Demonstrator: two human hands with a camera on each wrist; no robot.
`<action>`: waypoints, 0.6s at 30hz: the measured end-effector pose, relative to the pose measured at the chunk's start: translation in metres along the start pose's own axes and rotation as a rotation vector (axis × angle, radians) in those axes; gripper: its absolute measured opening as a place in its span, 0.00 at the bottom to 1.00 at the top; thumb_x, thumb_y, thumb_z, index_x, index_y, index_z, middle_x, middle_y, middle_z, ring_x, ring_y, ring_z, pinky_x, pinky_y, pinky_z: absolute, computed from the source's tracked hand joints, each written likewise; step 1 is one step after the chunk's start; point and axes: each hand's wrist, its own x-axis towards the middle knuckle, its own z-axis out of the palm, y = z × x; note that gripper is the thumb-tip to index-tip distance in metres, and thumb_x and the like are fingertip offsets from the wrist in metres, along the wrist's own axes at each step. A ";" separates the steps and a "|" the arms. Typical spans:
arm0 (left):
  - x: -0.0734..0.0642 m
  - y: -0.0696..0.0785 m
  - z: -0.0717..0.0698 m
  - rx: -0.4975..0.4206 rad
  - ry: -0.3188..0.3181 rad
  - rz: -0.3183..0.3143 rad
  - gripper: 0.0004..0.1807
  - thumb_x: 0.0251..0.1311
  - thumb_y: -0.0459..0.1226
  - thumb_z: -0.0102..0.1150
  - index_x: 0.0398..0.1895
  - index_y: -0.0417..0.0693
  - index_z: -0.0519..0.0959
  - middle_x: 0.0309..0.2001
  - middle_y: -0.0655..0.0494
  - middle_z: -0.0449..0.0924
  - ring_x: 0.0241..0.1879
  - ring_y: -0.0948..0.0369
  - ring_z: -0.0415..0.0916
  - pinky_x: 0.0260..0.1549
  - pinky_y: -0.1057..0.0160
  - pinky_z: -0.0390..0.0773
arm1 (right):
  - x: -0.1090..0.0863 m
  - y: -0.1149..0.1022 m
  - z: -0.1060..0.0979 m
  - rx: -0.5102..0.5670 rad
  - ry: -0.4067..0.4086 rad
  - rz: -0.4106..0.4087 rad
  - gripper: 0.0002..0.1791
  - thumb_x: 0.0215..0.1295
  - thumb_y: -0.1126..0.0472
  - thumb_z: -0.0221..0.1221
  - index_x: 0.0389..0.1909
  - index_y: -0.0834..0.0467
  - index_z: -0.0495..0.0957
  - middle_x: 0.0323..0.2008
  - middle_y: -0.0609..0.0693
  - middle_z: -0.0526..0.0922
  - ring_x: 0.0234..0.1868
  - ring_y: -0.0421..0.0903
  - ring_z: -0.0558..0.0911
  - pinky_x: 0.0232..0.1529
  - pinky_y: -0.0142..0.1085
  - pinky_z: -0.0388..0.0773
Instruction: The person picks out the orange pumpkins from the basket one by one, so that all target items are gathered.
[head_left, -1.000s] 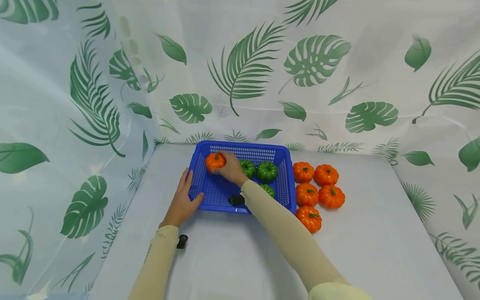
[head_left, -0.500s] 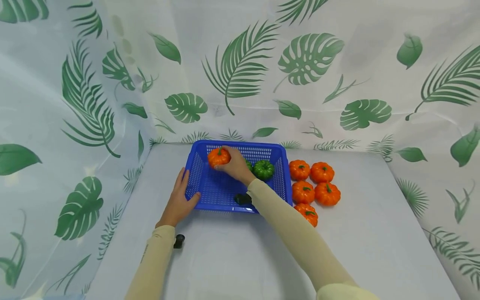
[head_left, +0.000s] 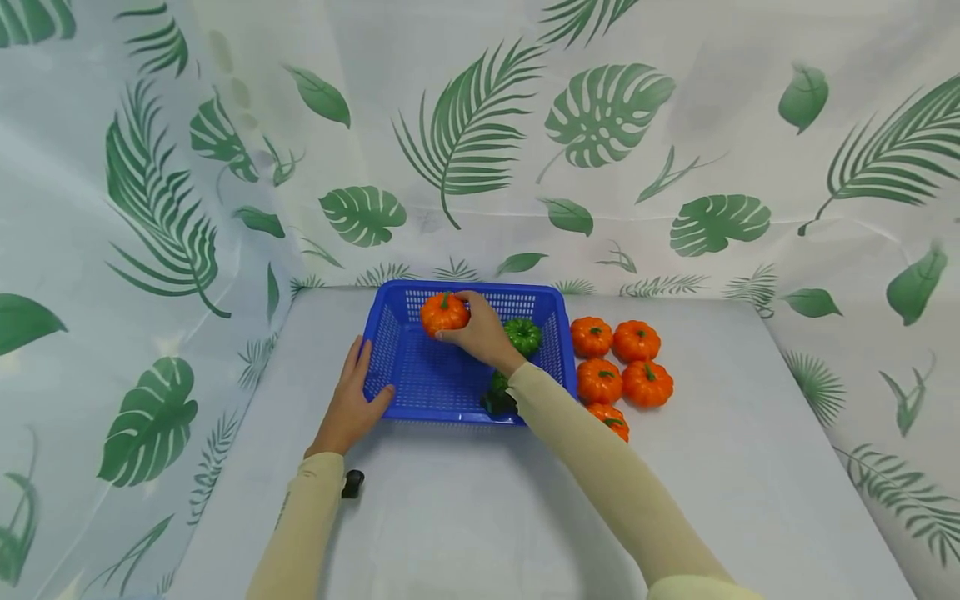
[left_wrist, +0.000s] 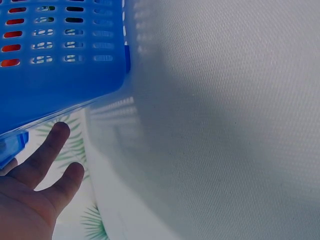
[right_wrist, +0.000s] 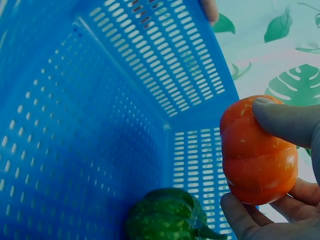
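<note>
My right hand (head_left: 486,335) holds a small orange pumpkin (head_left: 443,315) over the back left part of a blue plastic basket (head_left: 442,414). In the right wrist view, the thumb lies on one side of that pumpkin (right_wrist: 257,150) and the fingers on the other. Inside the basket, a green pumpkin (head_left: 522,336) shows beyond the right wrist; another is mostly hidden by the arm. My left hand (head_left: 348,408) is at the basket's left side, its fingers extended along the rim and the thumb near the front corner. The left wrist view shows those fingers (left_wrist: 45,155) spread beside the basket's rim.
Several orange pumpkins (head_left: 600,381) stand on the white table (head_left: 457,500) just right of the basket; the right sleeve partly covers the nearest one. Leaf-printed sheeting (head_left: 480,242) closes off the back and both sides. A black wrist device (head_left: 352,483) sits under the left sleeve.
My right hand has moved the orange pumpkin rightward and slightly up, away from the basket's left wall. The left hand stays at the basket's left side. The head view has shifted a little.
</note>
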 end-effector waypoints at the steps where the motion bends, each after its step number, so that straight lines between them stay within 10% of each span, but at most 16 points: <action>1: 0.000 0.000 0.000 0.001 0.001 0.004 0.51 0.72 0.43 0.60 0.89 0.44 0.43 0.88 0.48 0.33 0.85 0.42 0.40 0.78 0.36 0.50 | -0.001 0.000 -0.001 -0.002 0.002 -0.001 0.44 0.63 0.58 0.77 0.75 0.66 0.67 0.70 0.64 0.74 0.67 0.61 0.77 0.67 0.54 0.77; 18: -0.002 -0.001 0.000 -0.013 -0.010 0.015 0.51 0.72 0.43 0.60 0.89 0.45 0.41 0.88 0.52 0.31 0.85 0.42 0.37 0.78 0.34 0.49 | -0.031 0.004 -0.045 0.019 0.011 -0.001 0.44 0.64 0.55 0.76 0.76 0.64 0.65 0.70 0.62 0.73 0.64 0.59 0.78 0.64 0.54 0.80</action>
